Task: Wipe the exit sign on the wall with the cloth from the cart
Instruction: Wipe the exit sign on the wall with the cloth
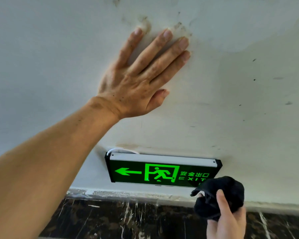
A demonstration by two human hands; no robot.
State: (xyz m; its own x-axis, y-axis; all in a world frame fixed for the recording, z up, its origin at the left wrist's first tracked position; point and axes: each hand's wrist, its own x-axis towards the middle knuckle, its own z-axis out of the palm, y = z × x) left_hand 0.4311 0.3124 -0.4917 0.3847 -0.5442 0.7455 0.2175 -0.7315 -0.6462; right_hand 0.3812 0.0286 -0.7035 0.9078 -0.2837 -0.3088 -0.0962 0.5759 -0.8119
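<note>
A lit green exit sign [160, 171] with an arrow, a running figure and the word EXIT hangs low on the white wall [240, 104]. My left hand [141, 73] lies flat on the wall above the sign, fingers spread, holding nothing. My right hand [226, 219] grips a bunched black cloth [219, 194] at the sign's lower right corner. The cloth covers that corner of the sign; whether it presses on the face I cannot tell.
The wall carries dark smudges around my left fingertips and scattered marks to the right. A white cable [121, 150] loops out at the sign's top left. Below the sign runs a dark marble skirting [128, 219] with white veins.
</note>
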